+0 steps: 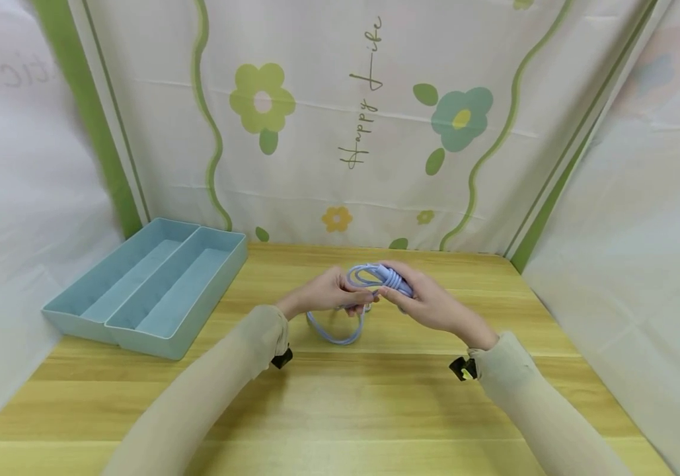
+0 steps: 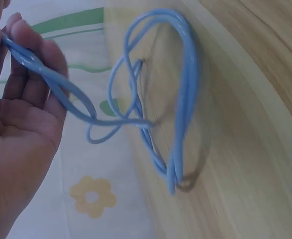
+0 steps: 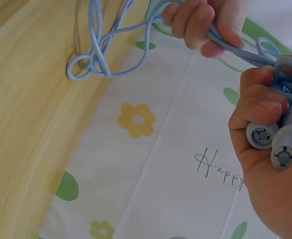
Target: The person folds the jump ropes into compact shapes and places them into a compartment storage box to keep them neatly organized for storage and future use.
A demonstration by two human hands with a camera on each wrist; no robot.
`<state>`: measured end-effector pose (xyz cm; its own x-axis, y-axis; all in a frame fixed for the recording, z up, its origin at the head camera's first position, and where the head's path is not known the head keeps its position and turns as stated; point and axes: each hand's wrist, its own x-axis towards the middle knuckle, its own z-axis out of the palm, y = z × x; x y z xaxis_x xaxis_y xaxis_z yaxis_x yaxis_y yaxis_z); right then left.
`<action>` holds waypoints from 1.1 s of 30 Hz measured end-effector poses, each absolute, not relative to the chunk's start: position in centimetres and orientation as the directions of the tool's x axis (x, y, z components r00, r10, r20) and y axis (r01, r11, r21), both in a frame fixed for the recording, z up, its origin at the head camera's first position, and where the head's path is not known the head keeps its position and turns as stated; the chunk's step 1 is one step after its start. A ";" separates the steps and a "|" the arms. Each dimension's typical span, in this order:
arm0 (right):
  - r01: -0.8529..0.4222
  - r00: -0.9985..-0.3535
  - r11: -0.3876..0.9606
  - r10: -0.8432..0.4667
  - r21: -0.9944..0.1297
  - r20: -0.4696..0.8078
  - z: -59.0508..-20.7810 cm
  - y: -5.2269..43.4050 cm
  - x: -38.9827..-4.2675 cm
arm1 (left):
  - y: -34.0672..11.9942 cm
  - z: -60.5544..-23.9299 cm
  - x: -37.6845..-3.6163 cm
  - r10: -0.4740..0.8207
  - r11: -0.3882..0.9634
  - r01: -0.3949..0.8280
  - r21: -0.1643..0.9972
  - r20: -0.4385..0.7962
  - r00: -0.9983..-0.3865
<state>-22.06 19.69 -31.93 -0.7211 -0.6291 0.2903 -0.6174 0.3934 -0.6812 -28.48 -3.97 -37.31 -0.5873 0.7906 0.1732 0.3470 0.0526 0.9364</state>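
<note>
A light blue jump rope (image 1: 396,281) is held between both hands above the table. My right hand (image 1: 433,305) grips its bundled part, where cord is wound round the handles. In the right wrist view the ends of two grey handles (image 3: 284,155) stick out of that palm, with cord coiled over the fingers. My left hand (image 1: 329,291) pinches a doubled stretch of cord just left of the bundle. From there a loose loop of cord (image 2: 188,74) hangs down over the wood, showing several strands in the left wrist view.
Two light blue rectangular trays (image 1: 176,350) stand side by side at the back left of the wooden table (image 1: 340,410). A white curtain (image 1: 316,172) with flowers and lettering closes off the back, and pale fabric hangs at both sides.
</note>
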 end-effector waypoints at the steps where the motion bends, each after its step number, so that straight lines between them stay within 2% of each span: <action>1: -0.615 -0.722 0.394 -0.629 -0.683 0.288 -32.0 19.7 -22.0 | -4.2 -37.4 -28.6 0.798 0.071 0.360 0.930 0.163 -0.580; 5: -0.607 -0.725 0.396 -0.631 -0.689 0.276 -32.0 19.6 -21.9 | -4.9 -37.3 -28.9 0.814 0.136 0.397 0.908 0.126 -0.567; 8: -0.610 -0.722 0.409 -0.640 -0.679 0.263 -31.7 19.5 -21.6 | -5.0 -36.9 -29.2 0.807 0.180 0.420 0.890 0.110 -0.580; 15: -0.561 -0.768 0.473 -0.603 -0.679 0.214 -30.3 21.6 -19.9 | -1.9 -35.4 -30.7 0.801 0.265 0.519 0.812 0.115 -0.588; 19: -0.596 -0.751 0.535 -0.635 -0.599 0.181 -31.9 22.2 -21.1 | -1.8 -34.0 -31.0 0.812 0.331 0.546 0.769 0.063 -0.581; 25: -0.684 -0.695 0.613 -0.712 -0.396 0.098 -32.5 20.1 -21.9 | -3.2 -31.9 -30.9 0.830 0.394 0.585 0.709 0.000 -0.558; 30: -0.706 -0.694 0.653 -0.716 -0.273 0.079 -32.7 19.3 -22.2 | -2.7 -30.6 -29.7 0.803 0.424 0.599 0.680 0.024 -0.596; 33: -0.687 -0.716 0.681 -0.694 -0.254 0.077 -33.1 19.1 -22.6 | -2.0 -29.9 -28.2 0.781 0.463 0.653 0.600 0.073 -0.620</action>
<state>-22.55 19.11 -33.09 -0.7157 -0.6941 0.0773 -0.6874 0.6805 -0.2537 -28.20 -1.96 -29.93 -0.6203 0.7810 0.0727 0.6527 0.4625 0.6000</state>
